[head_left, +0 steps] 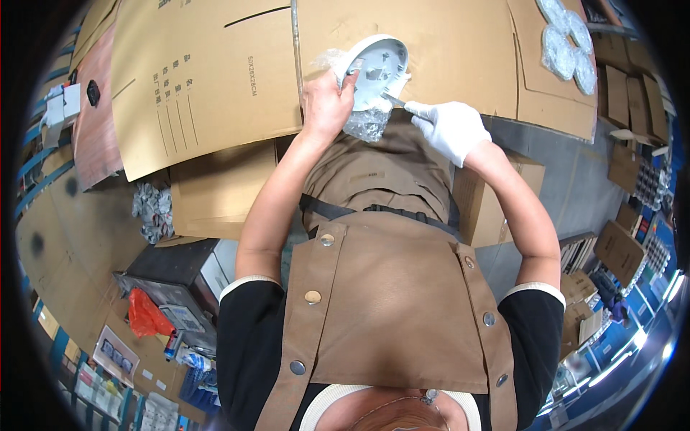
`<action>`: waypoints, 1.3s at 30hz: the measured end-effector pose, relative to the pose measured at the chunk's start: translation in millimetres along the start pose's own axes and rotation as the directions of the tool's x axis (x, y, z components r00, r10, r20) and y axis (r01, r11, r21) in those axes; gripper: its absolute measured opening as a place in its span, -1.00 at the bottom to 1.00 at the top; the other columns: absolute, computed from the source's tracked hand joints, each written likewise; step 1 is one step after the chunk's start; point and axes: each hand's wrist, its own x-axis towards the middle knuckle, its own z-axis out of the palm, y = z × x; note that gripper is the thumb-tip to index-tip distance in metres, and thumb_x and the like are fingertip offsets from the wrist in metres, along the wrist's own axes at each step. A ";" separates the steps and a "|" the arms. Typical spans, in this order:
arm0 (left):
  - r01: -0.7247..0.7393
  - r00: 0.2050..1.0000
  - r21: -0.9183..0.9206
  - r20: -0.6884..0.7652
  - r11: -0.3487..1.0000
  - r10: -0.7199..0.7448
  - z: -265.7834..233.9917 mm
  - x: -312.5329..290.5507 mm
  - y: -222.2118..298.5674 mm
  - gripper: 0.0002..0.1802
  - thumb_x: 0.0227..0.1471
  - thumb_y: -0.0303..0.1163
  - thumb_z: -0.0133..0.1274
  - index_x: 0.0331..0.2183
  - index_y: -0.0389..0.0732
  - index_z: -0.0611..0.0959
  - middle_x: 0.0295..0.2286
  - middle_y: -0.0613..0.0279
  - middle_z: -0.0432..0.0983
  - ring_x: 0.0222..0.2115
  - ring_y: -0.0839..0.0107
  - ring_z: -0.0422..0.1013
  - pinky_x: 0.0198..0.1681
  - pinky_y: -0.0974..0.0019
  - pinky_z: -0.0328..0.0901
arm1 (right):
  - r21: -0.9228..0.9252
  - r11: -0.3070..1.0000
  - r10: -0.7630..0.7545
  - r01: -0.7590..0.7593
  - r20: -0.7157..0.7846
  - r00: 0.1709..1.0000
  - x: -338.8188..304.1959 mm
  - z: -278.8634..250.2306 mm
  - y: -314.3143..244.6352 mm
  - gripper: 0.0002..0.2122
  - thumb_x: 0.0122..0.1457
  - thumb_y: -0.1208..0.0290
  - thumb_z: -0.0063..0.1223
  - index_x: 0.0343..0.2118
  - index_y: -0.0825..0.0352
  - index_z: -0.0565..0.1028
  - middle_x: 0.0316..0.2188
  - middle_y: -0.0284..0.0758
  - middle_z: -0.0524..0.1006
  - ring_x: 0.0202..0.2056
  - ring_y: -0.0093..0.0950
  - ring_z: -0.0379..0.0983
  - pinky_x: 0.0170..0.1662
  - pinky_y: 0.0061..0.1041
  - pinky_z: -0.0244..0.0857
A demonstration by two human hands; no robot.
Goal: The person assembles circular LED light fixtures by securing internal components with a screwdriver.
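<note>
A round white plastic housing (389, 80), shaped like a shallow bowl, is tilted with its hollow inside facing me. My bare left hand (328, 105) grips it by its left rim, thumb over the edge. Clear bubble wrap (366, 125) hangs below the housing and shows behind its left side. In a white glove, my right hand (451, 131) is closed on a thin grey metal tool (394, 99), whose tip reaches the housing's lower right rim. The tool's exact kind is unclear, its rear part being hidden in the glove.
Flattened cardboard (445, 54) covers the worktop in front of me. Several round bubble-wrapped pieces (559, 50) lie at its far right. A small black object (93, 93) sits on the reddish board at left. Cardboard boxes (215, 190) stand below the worktop, near a dark cabinet (176, 269).
</note>
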 end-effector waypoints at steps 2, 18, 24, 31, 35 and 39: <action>-0.025 1.000 0.013 -0.007 1.000 0.025 -0.2 -2.5 0.3 -0.76 0.03 -0.29 0.09 -0.27 -0.21 0.62 -0.56 -0.04 0.51 -0.54 0.14 0.50 -0.46 0.22 0.32 | 0.014 1.000 -0.006 0.005 0.035 0.999 9.0 -6.3 -1.3 -0.73 0.17 0.21 -0.14 -0.21 0.15 0.56 -0.44 -0.17 0.56 -0.37 -0.18 0.49 -0.30 -0.25 0.35; 0.143 0.984 -0.164 0.130 0.976 -0.122 2.9 24.9 -40.4 -0.64 0.01 -0.19 0.10 -0.33 -0.33 0.63 -0.55 0.03 0.56 -0.48 0.25 0.51 -0.40 0.22 0.35 | -0.173 0.978 -0.177 0.114 -0.412 0.894 6.8 86.5 21.0 -0.61 0.13 0.32 -0.03 0.07 -0.04 0.38 -0.68 -0.28 0.38 -0.70 -0.34 0.35 -0.63 -0.38 0.25; 0.067 0.966 0.028 0.249 0.997 -0.072 -21.5 44.4 -15.4 -0.58 -0.01 -0.14 0.08 -0.30 -0.34 0.62 -0.49 -0.09 0.56 -0.38 0.09 0.52 -0.29 0.14 0.36 | -0.035 0.992 -0.116 0.119 -0.607 0.786 -1.2 50.0 35.4 -0.71 0.11 0.26 0.07 -0.06 -0.02 0.51 -0.67 -0.32 0.42 -0.67 -0.36 0.35 -0.56 -0.43 0.28; -0.170 0.879 0.378 0.475 0.910 -0.033 -29.5 71.4 29.9 -0.56 -0.06 -0.13 0.06 -0.29 -0.35 0.59 -0.40 -0.17 0.53 -0.28 -0.03 0.46 -0.18 0.07 0.33 | -0.061 0.998 -0.055 0.034 -0.387 0.920 -8.9 22.8 35.0 -0.72 0.14 0.19 -0.01 -0.07 -0.01 0.50 -0.60 -0.29 0.49 -0.55 -0.29 0.44 -0.46 -0.35 0.32; -0.169 0.882 0.392 0.469 0.904 -0.038 -24.8 76.5 48.2 -0.59 -0.08 -0.16 0.05 -0.30 -0.33 0.58 -0.35 -0.15 0.53 -0.24 -0.03 0.45 -0.16 0.05 0.31 | -0.150 0.989 -0.017 -0.015 -0.209 0.978 -3.6 12.3 34.8 -0.72 0.18 0.19 -0.13 -0.08 0.01 0.49 -0.54 -0.25 0.54 -0.48 -0.23 0.48 -0.43 -0.27 0.33; -0.205 0.877 0.454 0.478 0.867 -0.042 -23.6 76.8 65.0 -0.64 -0.09 -0.23 0.03 -0.30 -0.32 0.58 -0.32 -0.13 0.52 -0.21 0.00 0.44 -0.14 0.07 0.31 | -0.153 0.988 -0.006 -0.025 -0.198 0.980 2.0 -2.9 27.2 -0.74 0.19 0.21 -0.16 -0.11 0.04 0.50 -0.54 -0.24 0.54 -0.47 -0.22 0.48 -0.41 -0.24 0.33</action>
